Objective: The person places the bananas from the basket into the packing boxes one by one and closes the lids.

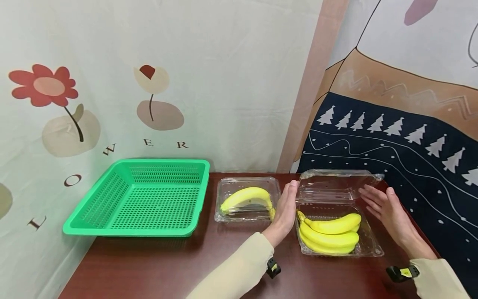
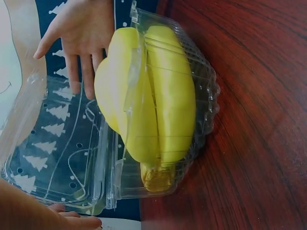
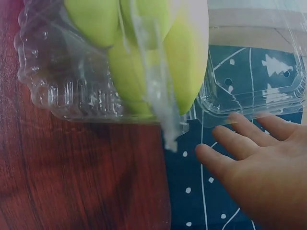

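A clear plastic clamshell box [image 1: 373, 245] stands on the right of the table with its lid [image 1: 328, 187] raised at the back. Several yellow bananas [image 1: 330, 238] lie in its base, joined at a stem end on the left. My left hand [image 1: 284, 211], fingers straight, is at the left side of the lid, near the hinge. On the other side my right hand [image 1: 390, 216] has its fingers extended, with the fingertips right by the lid's right edge in the right wrist view. Neither hand grips anything.
Left of my left hand, a second clear clamshell box [image 1: 231, 185] holds one banana [image 1: 248, 195]. A green plastic basket [image 1: 201, 199] with perforated walls stands at the left. Behind the dark red table [image 1: 149, 265] hang printed cloths [image 1: 242, 83].
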Available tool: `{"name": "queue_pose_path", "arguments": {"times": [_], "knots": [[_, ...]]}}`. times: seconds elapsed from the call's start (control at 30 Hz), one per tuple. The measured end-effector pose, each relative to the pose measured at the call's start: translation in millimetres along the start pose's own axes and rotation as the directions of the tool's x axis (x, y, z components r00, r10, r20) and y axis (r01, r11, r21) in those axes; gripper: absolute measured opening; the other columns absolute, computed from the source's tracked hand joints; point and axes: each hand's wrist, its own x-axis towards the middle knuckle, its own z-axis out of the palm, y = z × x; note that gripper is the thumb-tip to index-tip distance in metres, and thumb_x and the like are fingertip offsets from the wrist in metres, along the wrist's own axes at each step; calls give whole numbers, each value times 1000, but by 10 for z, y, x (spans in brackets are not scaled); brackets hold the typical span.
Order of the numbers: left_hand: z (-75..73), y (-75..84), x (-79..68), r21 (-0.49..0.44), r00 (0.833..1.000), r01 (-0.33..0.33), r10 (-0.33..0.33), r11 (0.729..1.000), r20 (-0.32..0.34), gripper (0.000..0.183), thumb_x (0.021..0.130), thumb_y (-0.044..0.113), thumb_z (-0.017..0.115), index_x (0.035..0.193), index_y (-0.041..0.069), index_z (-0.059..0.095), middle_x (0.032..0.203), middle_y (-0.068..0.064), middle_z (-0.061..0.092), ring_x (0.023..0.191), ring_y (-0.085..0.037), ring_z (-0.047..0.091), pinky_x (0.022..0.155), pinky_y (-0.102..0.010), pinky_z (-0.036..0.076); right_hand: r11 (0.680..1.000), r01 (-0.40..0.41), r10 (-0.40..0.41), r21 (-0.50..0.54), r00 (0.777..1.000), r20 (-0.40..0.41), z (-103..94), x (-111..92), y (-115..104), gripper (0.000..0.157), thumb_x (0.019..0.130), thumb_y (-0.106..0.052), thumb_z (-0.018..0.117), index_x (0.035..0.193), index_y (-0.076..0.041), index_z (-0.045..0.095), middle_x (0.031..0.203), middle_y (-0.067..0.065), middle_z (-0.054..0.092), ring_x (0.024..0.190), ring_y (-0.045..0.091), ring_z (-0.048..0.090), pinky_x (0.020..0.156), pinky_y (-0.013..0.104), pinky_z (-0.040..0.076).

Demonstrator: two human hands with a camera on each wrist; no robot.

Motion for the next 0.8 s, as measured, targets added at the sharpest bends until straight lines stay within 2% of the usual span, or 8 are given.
{"name": "queue_pose_path", "arguments": {"times": [0.1,0.27,0.37,0.43,0.57,0.67,0.73,0.8], "knots": [[-15,27,-14,-6,999,31,-32,999,-4,75,105,68,21,146,14,54,143,-5,57,133,-24,51,117,-47,35,1000,3,-3,25,1000,6,9,-22,-23,64,113,-44,11,164,-9,27,146,-20,52,132,-8,48,100,10,40],[-19,38,-27,2,997,68,-68,998,-21,71,104,69,25,136,15,58,131,-3,59,125,-21,53,114,-45,37,998,4,-5,58,1000,24,13,-70,-50,62,113,-44,9,161,-17,36,147,-19,53,134,-9,46,102,9,39],[-17,29,-34,2,997,78,-78,997,-27,68,104,67,29,135,13,57,126,-3,58,121,-21,53,111,-45,39,998,-11,9,63,1000,28,11,-104,-44,61,112,-45,8,158,-22,41,146,-21,53,133,-10,46,103,9,38],[-16,23,-37,-3,997,79,-79,997,-23,66,105,66,32,136,13,56,129,-3,58,122,-20,53,111,-45,39,998,-34,33,61,999,19,8,-123,-32,61,112,-46,7,157,-21,40,144,-23,52,131,-12,46,104,9,37],[-16,19,-60,-5,996,83,-83,997,25,65,105,62,38,147,15,52,144,-2,56,131,-21,52,115,-46,38,994,-92,92,61,996,-2,-6,-150,5,67,112,-47,9,164,-7,21,147,-22,46,126,-16,47,107,10,36],[-9,21,-89,31,995,75,-77,997,70,67,106,60,38,154,14,47,152,-3,51,136,-22,50,116,-46,38,992,-101,101,76,995,9,-22,-175,31,69,112,-45,8,164,1,10,152,-18,39,126,-17,46,109,12,35],[0,19,-108,65,994,56,-62,996,91,68,107,58,37,157,13,44,155,-3,48,138,-22,49,117,-46,38,992,-92,90,87,996,24,-34,-198,48,62,112,-42,7,165,-11,17,152,-18,38,126,-17,46,110,11,34],[8,9,-131,98,993,37,-48,995,112,68,107,57,34,158,12,43,158,-4,45,142,-22,46,118,-46,36,992,-73,70,107,997,32,-39,-224,63,55,113,-39,7,158,-24,34,147,-22,43,125,-17,47,109,11,34]]}}
